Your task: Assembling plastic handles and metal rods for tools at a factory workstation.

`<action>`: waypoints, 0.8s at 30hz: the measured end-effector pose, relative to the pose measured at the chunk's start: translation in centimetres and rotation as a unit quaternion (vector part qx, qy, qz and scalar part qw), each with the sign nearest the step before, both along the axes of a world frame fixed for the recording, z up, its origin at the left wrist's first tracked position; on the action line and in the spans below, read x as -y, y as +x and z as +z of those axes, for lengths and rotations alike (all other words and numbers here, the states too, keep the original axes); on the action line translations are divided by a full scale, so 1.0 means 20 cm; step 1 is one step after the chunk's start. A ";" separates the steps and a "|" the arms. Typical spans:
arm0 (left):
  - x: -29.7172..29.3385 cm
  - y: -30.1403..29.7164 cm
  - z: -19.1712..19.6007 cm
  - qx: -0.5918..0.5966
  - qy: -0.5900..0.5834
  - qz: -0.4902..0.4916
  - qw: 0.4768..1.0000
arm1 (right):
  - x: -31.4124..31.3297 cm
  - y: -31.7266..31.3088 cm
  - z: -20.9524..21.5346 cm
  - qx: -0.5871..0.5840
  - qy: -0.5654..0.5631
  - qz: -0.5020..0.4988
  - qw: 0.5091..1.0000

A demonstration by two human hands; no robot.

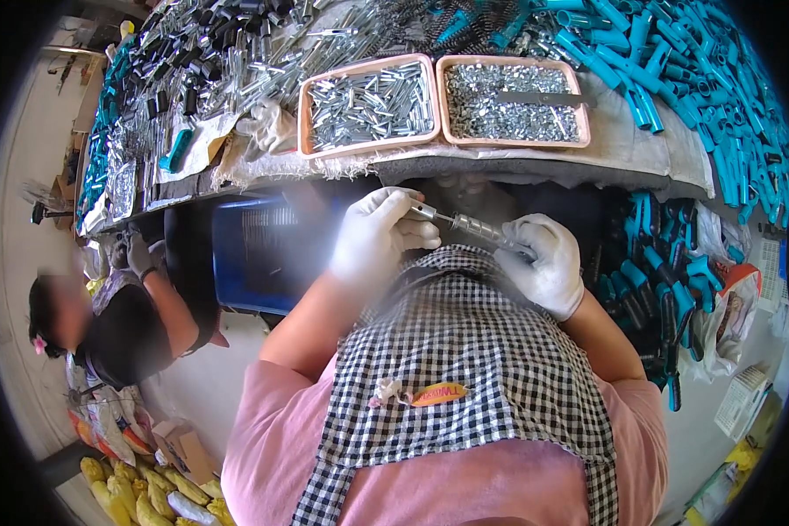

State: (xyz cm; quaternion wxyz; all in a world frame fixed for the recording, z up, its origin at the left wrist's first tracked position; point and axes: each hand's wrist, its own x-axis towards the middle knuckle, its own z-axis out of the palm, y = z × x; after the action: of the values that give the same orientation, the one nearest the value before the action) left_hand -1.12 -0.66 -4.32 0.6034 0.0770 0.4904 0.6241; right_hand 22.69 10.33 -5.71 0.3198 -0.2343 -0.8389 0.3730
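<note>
Two pink trays (370,65) of small metal parts on the bench, teal plastic handles (675,61) piled right, blue crate (250,254) underneath, co-worker (123,324) seated left.

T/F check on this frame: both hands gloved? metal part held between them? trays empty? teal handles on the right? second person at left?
1. Both hands, left hand and right hand, wear white gloves. True.
2. They hold one metal rod-like part between them. True.
3. The two pink trays are empty. False: both hold small silvery metal pieces.
4. The handles piled at right are red. False: they are teal.
5. Another person sits at left. True.
</note>
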 end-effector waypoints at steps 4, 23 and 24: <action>-0.02 0.00 0.02 -0.041 -0.007 0.006 0.999 | 0.00 0.02 0.01 0.003 -0.003 -0.016 1.000; -0.09 0.04 0.06 -0.068 0.039 -0.027 0.997 | -0.04 0.05 -0.02 -0.019 -0.037 -0.021 0.999; -0.10 0.04 0.06 -0.068 0.039 -0.030 0.997 | -0.04 0.06 -0.02 -0.020 -0.042 -0.022 0.999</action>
State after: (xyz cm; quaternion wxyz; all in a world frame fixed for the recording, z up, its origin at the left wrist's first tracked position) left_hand -0.29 1.24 -3.20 0.5834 0.1570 0.5033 0.6178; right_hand 23.89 11.15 -6.08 0.3341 -0.2582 -0.8110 0.4050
